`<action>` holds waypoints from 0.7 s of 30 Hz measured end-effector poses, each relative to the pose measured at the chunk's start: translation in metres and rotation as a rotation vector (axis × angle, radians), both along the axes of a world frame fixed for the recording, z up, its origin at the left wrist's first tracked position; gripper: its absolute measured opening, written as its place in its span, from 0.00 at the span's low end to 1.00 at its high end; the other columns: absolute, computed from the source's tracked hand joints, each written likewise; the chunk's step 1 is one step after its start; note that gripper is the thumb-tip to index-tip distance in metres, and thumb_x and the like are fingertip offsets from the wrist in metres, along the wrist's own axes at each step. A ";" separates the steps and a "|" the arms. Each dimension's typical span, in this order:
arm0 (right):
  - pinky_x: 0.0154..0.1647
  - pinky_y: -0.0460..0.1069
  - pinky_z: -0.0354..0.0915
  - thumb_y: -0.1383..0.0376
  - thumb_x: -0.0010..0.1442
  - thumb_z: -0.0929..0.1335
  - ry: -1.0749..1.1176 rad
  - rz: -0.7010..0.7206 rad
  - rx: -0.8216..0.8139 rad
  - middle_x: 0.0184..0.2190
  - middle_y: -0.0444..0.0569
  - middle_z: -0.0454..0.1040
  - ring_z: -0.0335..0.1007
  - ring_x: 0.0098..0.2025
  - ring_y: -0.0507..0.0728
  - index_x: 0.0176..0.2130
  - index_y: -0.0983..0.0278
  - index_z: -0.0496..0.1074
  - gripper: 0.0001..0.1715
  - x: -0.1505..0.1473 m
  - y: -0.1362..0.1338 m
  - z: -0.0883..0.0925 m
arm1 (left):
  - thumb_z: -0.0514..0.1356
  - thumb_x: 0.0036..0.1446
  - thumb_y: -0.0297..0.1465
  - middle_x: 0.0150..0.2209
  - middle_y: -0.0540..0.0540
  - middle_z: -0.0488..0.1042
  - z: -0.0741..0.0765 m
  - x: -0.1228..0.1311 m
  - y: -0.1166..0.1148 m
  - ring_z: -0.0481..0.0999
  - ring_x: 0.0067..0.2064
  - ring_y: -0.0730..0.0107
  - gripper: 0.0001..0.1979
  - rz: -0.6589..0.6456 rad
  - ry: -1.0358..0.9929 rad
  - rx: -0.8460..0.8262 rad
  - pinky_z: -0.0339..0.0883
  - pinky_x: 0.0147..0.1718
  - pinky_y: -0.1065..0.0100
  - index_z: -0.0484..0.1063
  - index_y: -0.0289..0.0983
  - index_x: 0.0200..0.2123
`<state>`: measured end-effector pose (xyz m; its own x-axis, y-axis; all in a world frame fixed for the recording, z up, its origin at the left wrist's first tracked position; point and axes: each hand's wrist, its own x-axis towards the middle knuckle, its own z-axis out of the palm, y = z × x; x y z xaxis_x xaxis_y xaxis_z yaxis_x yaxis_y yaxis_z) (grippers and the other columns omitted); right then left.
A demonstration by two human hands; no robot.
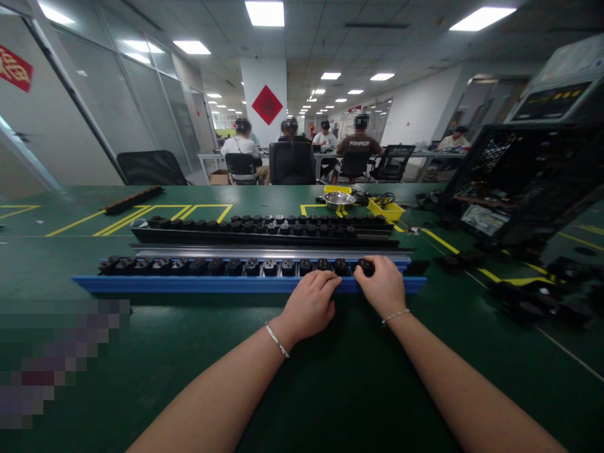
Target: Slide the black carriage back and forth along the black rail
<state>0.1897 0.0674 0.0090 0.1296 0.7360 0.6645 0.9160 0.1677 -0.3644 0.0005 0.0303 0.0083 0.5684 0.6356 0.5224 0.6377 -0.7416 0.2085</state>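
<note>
A long blue rail (198,285) lies across the green table in front of me, with a row of black socket modules (252,267) seated along it. My right hand (384,286) grips a black socket module (365,267) near the right end of the row, thumb and fingers closed around its sides. To its left, my left hand (311,303) is closed over the front edge of the rail, fingers bent together and fingertips beside the modules. The undersides of both hands' fingers are partly hidden.
Behind the rail lie a metal strip (236,251) and black rails holding more modules (283,229). A steel bowl (338,199) and yellow bin (384,209) stand farther back. Loose black parts (542,302) and a black open-framed machine (500,170) are at right. People sit beyond the table.
</note>
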 end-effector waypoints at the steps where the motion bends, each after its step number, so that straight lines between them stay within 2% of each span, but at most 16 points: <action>1: 0.41 0.54 0.60 0.61 0.51 0.63 0.000 0.002 0.005 0.32 0.53 0.71 0.65 0.39 0.60 0.34 0.64 0.69 0.12 0.001 0.000 0.000 | 0.54 0.51 0.25 0.53 0.41 0.64 0.000 0.000 0.000 0.62 0.55 0.59 0.24 -0.001 -0.002 -0.001 0.59 0.54 0.54 0.60 0.36 0.54; 14: 0.41 0.54 0.60 0.62 0.50 0.63 -0.023 0.013 0.007 0.30 0.51 0.69 0.63 0.37 0.59 0.33 0.63 0.67 0.09 0.004 0.002 0.000 | 0.55 0.51 0.25 0.53 0.41 0.64 0.001 0.000 -0.001 0.62 0.54 0.59 0.25 0.001 -0.009 -0.013 0.59 0.54 0.53 0.59 0.36 0.54; 21: 0.40 0.53 0.60 0.62 0.50 0.63 -0.033 -0.050 0.008 0.31 0.51 0.69 0.63 0.37 0.59 0.32 0.63 0.67 0.08 0.012 0.002 0.001 | 0.55 0.51 0.25 0.53 0.41 0.64 0.001 0.000 -0.001 0.62 0.54 0.59 0.24 0.011 -0.009 -0.020 0.59 0.55 0.54 0.60 0.36 0.54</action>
